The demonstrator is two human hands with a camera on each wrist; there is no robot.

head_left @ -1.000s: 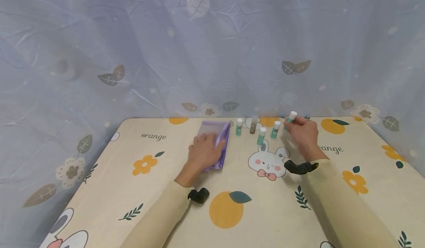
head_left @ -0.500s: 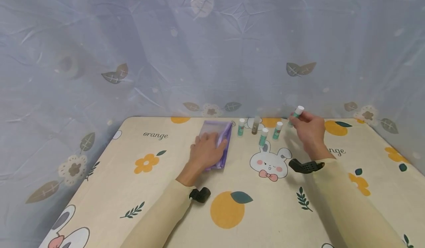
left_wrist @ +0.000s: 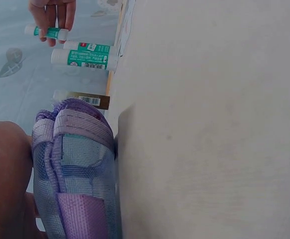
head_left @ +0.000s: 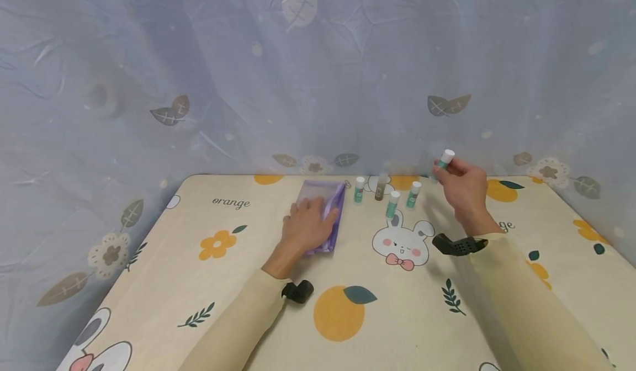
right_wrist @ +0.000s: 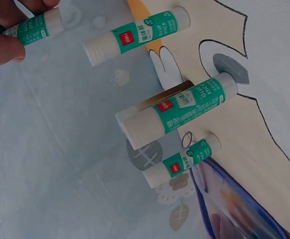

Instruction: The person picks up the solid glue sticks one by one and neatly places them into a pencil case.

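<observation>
My left hand (head_left: 308, 227) lies on a purple mesh zip pouch (head_left: 310, 189), fingers extended over it. In the left wrist view the pouch (left_wrist: 85, 169) shows a bulging, folded end with lilac trim. My right hand (head_left: 467, 191) pinches a green glue stick (head_left: 445, 158) with a white cap, held up above the table's far side and tilted. Fingertips and thumb wrap the stick's lower part in the right wrist view. Left of that hand stand three similar glue sticks, the nearest (head_left: 392, 204) in front, others left (head_left: 359, 190) and right (head_left: 413, 195).
A brown stick (head_left: 380, 189) with a translucent cap stands among the glue sticks. The table wears a cream cloth (head_left: 278, 327) printed with rabbits and oranges. Behind its far edge hangs a grey-blue curtain (head_left: 318, 84).
My right hand has lifted the glue stick up from near the table and moved slightly right. My left hand stays on the pouch, and the standing sticks keep their places.
</observation>
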